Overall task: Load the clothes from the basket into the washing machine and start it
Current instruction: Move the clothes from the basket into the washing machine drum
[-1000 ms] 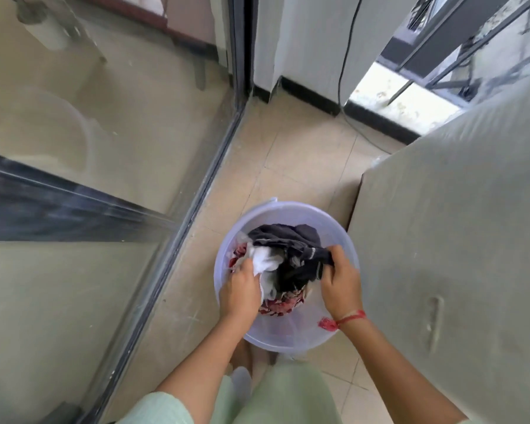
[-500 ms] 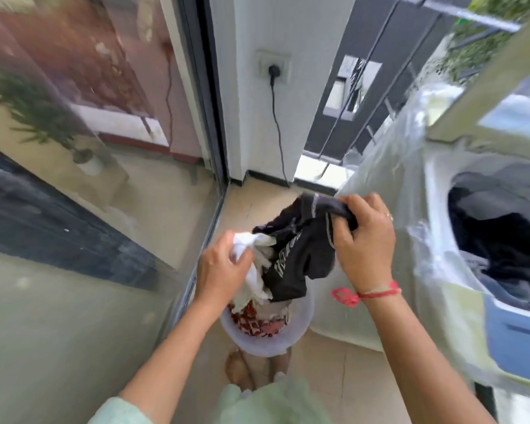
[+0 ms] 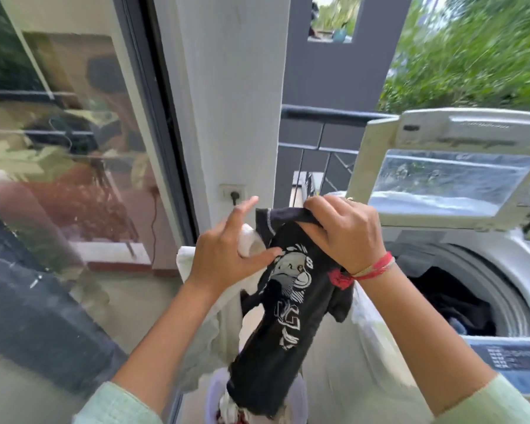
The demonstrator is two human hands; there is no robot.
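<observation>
Left hand [image 3: 230,258] is pinching the white cloth [image 3: 208,307] loosely, forefinger sticking out, so I am risking it slipping to the floor. Right hand [image 3: 346,237] is clamping the black shirt [image 3: 291,304] by its collar. Its tail is dangling into the basket [image 3: 213,393] and may be snagging other clothes as I am swinging toward the open washing machine [image 3: 520,264].

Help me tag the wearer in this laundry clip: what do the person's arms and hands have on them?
Pale green sleeves end near the elbows: left sleeve, right sleeve. The right hand has a red and cream thread bracelet at the wrist and a ring on one finger. The left hand shows no jewellery.
</observation>
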